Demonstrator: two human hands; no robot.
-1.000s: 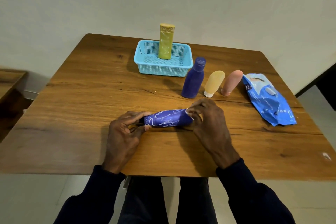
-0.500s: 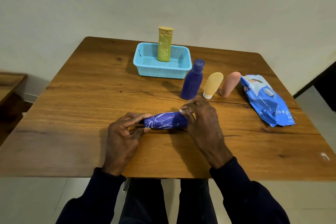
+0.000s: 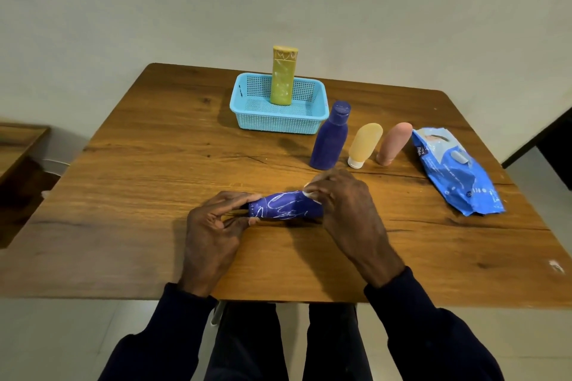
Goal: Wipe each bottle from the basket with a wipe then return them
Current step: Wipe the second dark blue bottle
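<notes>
Wiping tube (image 3: 284, 209): left hand (image 3: 213, 226) pinches its left end, right hand (image 3: 346, 204) grips wipe (image 3: 308, 193) round the other. Next, probably: finish, return it to basket (image 3: 278, 124).

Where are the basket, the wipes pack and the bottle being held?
basket (image 3: 278, 124), head view, front wall.
wipes pack (image 3: 458, 176), head view, middle of wrapper.
held bottle (image 3: 284, 209), head view, patterned side.
</notes>
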